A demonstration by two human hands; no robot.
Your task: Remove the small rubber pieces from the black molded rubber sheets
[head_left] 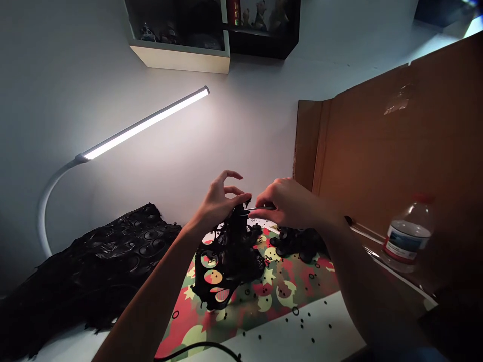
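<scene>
My left hand [217,201] pinches the top of a black rubber sheet [236,251] full of round holes, its other fingers curled above. The sheet hangs in a bunched clump, and its lower part spreads over the patterned mat. In my right hand [285,203] is a slim metal tool, seemingly tweezers [249,209], with thin tips pointing left. These tips reach the upper edge of the rubber, close to my left thumb. Whether they grip it is too dark to tell. A pile of black rubber pieces [300,242] lies on the mat under my right wrist.
A stack of black rubber sheets [128,246] lies on the left beside a lit lamp [147,123]. Small black discs and rings dot the camouflage mat [264,291] and white surface. At right are a bottle [407,236] and a cardboard panel [377,136]. A black cable [204,345] crosses the front.
</scene>
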